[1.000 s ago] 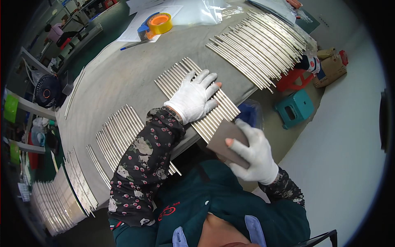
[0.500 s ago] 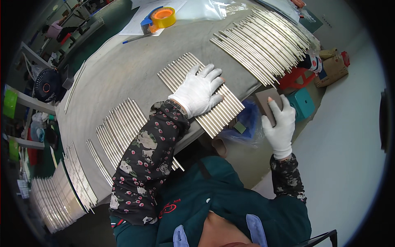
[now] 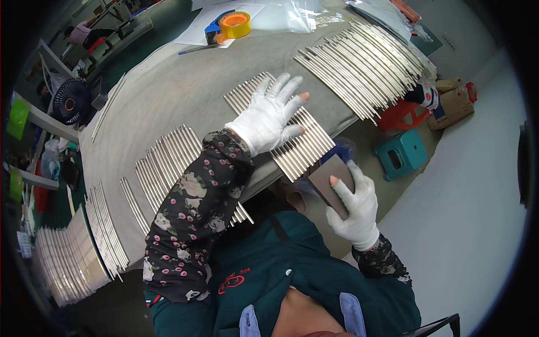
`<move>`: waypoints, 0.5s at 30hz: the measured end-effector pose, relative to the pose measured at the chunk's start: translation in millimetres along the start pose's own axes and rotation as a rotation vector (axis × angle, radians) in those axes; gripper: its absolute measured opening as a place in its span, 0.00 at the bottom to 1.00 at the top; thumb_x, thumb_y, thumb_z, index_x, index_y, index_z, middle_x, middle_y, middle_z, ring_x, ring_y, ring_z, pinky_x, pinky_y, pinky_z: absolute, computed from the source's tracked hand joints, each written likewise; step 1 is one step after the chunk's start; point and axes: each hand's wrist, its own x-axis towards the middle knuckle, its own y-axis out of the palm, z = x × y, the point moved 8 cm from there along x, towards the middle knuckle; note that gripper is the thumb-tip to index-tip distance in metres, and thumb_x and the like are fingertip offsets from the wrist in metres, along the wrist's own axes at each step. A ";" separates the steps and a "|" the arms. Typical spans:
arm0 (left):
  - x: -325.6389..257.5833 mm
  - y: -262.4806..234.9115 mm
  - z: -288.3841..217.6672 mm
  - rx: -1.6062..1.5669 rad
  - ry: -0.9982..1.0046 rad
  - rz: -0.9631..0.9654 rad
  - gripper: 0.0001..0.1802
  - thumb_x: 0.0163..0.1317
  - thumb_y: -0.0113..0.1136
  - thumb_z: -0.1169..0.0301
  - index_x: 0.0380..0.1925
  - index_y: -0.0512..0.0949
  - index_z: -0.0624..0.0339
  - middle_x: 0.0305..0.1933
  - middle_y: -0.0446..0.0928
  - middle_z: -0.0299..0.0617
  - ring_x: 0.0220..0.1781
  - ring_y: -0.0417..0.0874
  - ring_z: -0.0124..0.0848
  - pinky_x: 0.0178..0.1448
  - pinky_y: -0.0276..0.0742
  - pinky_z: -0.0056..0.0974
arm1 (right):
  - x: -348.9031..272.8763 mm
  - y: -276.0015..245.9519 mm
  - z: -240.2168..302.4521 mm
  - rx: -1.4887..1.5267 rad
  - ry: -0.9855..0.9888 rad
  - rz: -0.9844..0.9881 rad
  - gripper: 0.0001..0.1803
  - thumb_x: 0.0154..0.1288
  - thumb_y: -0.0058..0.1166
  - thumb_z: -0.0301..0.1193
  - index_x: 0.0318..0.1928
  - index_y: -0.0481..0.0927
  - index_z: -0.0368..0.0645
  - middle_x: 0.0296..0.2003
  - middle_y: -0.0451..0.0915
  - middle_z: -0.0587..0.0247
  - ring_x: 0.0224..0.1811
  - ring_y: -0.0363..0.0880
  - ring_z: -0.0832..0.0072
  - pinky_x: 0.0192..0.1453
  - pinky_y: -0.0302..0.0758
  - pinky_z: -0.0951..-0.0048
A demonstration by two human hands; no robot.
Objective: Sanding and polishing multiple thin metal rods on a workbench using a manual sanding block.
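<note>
My left hand, in a white glove with a bare fingertip showing, lies across a flat row of silvery metal rods. Its fingers are stretched and spread, and it grips nothing. Part of the row is hidden under the palm. Off the table's front edge, my right hand, gloved the same way, holds a flat brown-grey rectangular block between thumb and fingers. The block is close to the near ends of the rods; whether it touches them I cannot tell.
A larger row of rods lies at the far right, another row by my left sleeve. Orange tape in a blue dispenser and a pen lie at the back. A teal stool stands on the floor to the right.
My right hand has brought the block leftward and down, toward the near ends of the rods. My left hand stays on the row, its fingers spread a little wider.
</note>
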 end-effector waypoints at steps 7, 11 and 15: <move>-113.7 -83.8 32.1 -0.021 -0.134 0.163 0.36 0.52 0.64 0.64 0.62 0.64 0.59 0.70 0.57 0.53 0.71 0.59 0.53 0.71 0.57 0.54 | -11.4 0.6 -2.6 0.062 0.043 -0.005 0.33 0.38 0.60 0.28 0.53 0.76 0.47 0.58 0.68 0.40 0.47 0.72 0.49 0.51 0.73 0.58; -184.5 -74.6 42.5 -0.091 -0.183 0.224 0.36 0.55 0.59 0.62 0.64 0.62 0.57 0.71 0.57 0.54 0.71 0.58 0.54 0.71 0.55 0.55 | -7.2 -7.1 2.2 0.049 -0.006 -0.009 0.33 0.38 0.59 0.27 0.54 0.75 0.47 0.58 0.67 0.39 0.47 0.72 0.49 0.52 0.72 0.57; -181.7 -54.1 39.3 0.049 -0.183 0.318 0.34 0.66 0.42 0.51 0.68 0.57 0.56 0.73 0.53 0.54 0.74 0.53 0.54 0.73 0.45 0.60 | -10.3 0.8 29.9 0.146 -0.082 0.104 0.36 0.34 0.62 0.29 0.53 0.76 0.48 0.57 0.68 0.37 0.46 0.73 0.47 0.51 0.73 0.57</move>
